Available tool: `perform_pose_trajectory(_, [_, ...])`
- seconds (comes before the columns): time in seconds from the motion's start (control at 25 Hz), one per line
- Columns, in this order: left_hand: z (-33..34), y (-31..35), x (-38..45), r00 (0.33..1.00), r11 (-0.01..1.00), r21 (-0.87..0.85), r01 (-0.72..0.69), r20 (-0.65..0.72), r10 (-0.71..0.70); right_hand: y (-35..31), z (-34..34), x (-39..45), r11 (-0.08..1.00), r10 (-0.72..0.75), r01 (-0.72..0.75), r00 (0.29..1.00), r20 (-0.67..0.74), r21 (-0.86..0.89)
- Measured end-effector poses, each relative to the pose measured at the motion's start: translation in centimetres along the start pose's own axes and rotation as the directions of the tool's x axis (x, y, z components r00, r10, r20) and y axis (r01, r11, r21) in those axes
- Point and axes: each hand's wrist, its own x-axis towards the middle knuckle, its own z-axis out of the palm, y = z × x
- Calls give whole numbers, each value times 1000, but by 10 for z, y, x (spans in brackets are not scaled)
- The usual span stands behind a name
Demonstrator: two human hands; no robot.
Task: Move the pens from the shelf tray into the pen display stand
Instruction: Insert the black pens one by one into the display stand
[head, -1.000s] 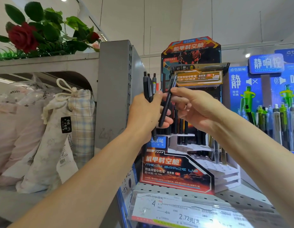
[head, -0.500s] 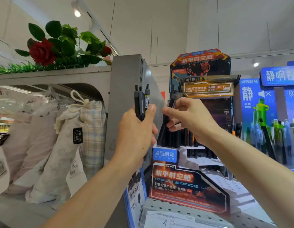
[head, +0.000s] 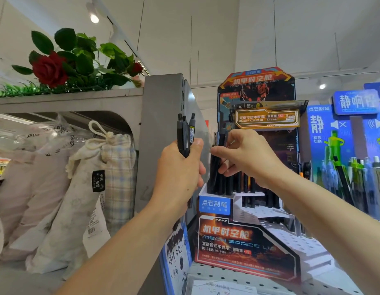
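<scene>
Fingers of left hand curled tight round a bundle of black pens, thumb across the front, pen tops sticking up above the fist. Fingers of right hand bent, thumb and forefinger pinching a single black pen near its upper part, lower end down among the pens already standing in the top left tier of the stand. Whether its tip sits fully in a hole: cannot tell.

Largest first: grey metal shelf upright behind the left hand, with a grey shelf board running off to the left. Under that board, drawstring cloth bags leaning in a row. Pen display stand, stepped white tiers with holes, orange and dark printed front panel, tall backboard above. Blue display just beside it on the right, holding green and grey pens. Red artificial rose with green leaves on top of the shelf board. Row of black pens upright in the stand's top tier, right by the right hand. Shelf tray not seen.
</scene>
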Motion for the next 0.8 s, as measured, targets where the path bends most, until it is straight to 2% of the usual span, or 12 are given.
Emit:
perform_pose_trajectory(0.16, [0, 0, 1, 1000, 1000, -23, -6, 7, 6, -1, 1, -2, 1000, 23, -23, 999, 44, 8])
perform_pose_trajectory(0.32, [0, 1, 2, 1000, 1000, -28, -8, 11, 9, -2, 7, -5, 993, 25, -16, 997, 74, -119])
perform_pose_trajectory(0.44, [1, 2, 2, 1000, 1000, -9, -9, 16, 9, -4, 16, -8, 968, 111, -71, 981, 158, -240])
perform_pose_trajectory(0.64, [1, 3, 2, 999, 999, -36, 37, 22, -36, -13, 12, -5, 960, 206, -159, 959, 193, -232])
perform_pose_trajectory(0.8, [0, 6, -1, 998, 996, -60, 58, 34, -56, -17, 14, -3, 929, 218, -139, 954, 205, -342])
